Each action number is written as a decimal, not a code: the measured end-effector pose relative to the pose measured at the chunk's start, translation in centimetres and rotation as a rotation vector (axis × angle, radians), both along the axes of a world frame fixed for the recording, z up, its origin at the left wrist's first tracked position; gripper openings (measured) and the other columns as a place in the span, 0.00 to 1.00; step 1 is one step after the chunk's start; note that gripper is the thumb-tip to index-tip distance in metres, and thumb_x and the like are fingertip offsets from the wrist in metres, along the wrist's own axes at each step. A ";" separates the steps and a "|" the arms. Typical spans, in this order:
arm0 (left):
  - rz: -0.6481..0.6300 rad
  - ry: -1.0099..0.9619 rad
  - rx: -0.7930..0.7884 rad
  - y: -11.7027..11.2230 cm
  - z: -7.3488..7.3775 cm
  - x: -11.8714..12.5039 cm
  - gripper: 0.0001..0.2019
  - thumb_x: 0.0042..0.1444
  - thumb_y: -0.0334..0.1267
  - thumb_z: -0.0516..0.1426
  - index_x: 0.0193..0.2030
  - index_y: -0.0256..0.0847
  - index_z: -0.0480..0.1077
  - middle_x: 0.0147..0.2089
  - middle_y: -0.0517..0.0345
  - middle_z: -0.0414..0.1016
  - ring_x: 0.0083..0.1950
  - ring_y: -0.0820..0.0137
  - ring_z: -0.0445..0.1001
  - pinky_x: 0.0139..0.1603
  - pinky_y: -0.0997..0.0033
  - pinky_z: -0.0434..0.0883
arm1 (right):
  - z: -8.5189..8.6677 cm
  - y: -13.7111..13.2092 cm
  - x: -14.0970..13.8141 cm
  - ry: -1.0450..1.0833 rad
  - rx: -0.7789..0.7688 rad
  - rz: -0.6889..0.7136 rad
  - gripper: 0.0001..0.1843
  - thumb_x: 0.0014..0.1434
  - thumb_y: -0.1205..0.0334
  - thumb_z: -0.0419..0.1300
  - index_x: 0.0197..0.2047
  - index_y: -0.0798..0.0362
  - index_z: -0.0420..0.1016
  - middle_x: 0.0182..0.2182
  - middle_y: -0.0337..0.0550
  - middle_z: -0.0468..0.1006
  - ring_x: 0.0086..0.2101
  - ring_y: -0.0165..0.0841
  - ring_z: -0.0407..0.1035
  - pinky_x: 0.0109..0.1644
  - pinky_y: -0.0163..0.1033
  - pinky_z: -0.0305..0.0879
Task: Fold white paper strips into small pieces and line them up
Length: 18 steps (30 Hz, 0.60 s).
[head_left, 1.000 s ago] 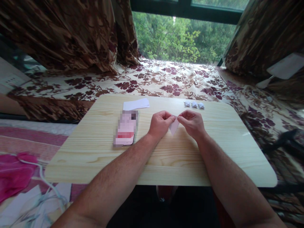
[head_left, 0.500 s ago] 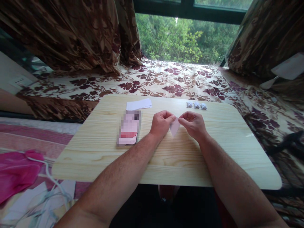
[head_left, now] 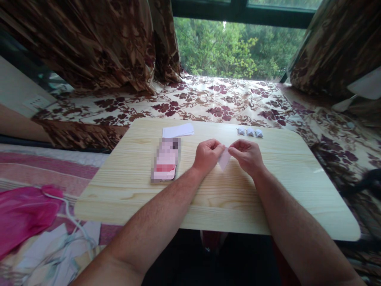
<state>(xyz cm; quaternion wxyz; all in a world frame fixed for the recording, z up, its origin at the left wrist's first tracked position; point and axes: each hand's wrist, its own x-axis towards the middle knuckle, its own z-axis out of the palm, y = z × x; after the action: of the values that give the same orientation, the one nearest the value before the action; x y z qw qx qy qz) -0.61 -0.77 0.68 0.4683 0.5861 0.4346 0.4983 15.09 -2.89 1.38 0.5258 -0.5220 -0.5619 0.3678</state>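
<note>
Left hand (head_left: 207, 155): thumb and fingers pinched closed on the upper left edge of the paper piece (head_left: 224, 160).
Right hand (head_left: 245, 155): thumb and fingers pinched closed on the upper right edge of the paper piece, near the left fingertips.
Held paper: white, its pointed tip toward the near side, between both hands over the bench (head_left: 226, 198); whether it touches the surface cannot be told.
Phone (head_left: 165, 159): flat on the bench, left of the paper piece, its screen pixelated.
Paper strips (head_left: 177, 130): stacked beyond and left of the paper piece.
Small folded shapes (head_left: 250, 132): three, white, in a row beyond and right of the paper piece.
Bed (head_left: 70, 169): well left of the paper piece, with pink cloth (head_left: 29, 210) and loose papers (head_left: 44, 243) on it.
Window (head_left: 235, 45): far beyond the paper piece.
</note>
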 end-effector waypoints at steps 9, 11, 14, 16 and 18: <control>-0.019 0.038 0.047 0.0 -0.1 0.1 0.12 0.54 0.44 0.61 0.27 0.38 0.73 0.24 0.62 0.68 0.27 0.74 0.63 0.27 0.73 0.59 | 0.4 0.0 0.1 -0.015 0.002 -0.031 0.03 0.47 0.65 0.65 0.25 0.55 0.76 0.21 0.36 0.74 0.24 0.27 0.64 0.28 0.34 0.57; -0.056 0.058 0.040 0.0 -0.2 0.1 0.13 0.54 0.45 0.61 0.26 0.38 0.72 0.24 0.62 0.67 0.27 0.74 0.63 0.27 0.73 0.59 | 0.5 0.0 0.1 -0.017 -0.003 -0.045 0.03 0.47 0.65 0.65 0.25 0.55 0.76 0.21 0.36 0.74 0.24 0.27 0.64 0.28 0.34 0.57; -0.053 0.079 0.041 0.0 -0.2 0.1 0.14 0.53 0.44 0.62 0.23 0.38 0.68 0.22 0.63 0.64 0.25 0.75 0.60 0.26 0.73 0.57 | 0.5 0.0 0.1 -0.012 -0.004 -0.040 0.03 0.46 0.65 0.66 0.25 0.55 0.76 0.21 0.36 0.74 0.24 0.27 0.63 0.28 0.34 0.57; -0.047 0.079 0.033 0.1 -0.2 0.1 0.14 0.53 0.44 0.62 0.23 0.38 0.67 0.22 0.64 0.64 0.25 0.76 0.59 0.26 0.73 0.56 | 0.4 0.0 0.1 -0.010 -0.003 -0.034 0.04 0.47 0.65 0.66 0.25 0.55 0.76 0.21 0.36 0.74 0.24 0.27 0.64 0.28 0.34 0.57; -0.065 0.078 0.014 0.1 -0.1 0.0 0.14 0.52 0.45 0.62 0.23 0.38 0.68 0.22 0.64 0.64 0.26 0.76 0.60 0.26 0.73 0.57 | 0.4 0.0 0.2 -0.018 -0.006 -0.036 0.04 0.47 0.65 0.66 0.25 0.55 0.76 0.21 0.36 0.74 0.23 0.27 0.63 0.28 0.34 0.57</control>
<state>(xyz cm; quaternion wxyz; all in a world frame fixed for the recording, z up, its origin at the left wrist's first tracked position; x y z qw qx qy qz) -0.56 -0.67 0.54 0.4628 0.6222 0.4296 0.4628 15.27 -2.90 1.78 0.5256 -0.5370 -0.5560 0.3553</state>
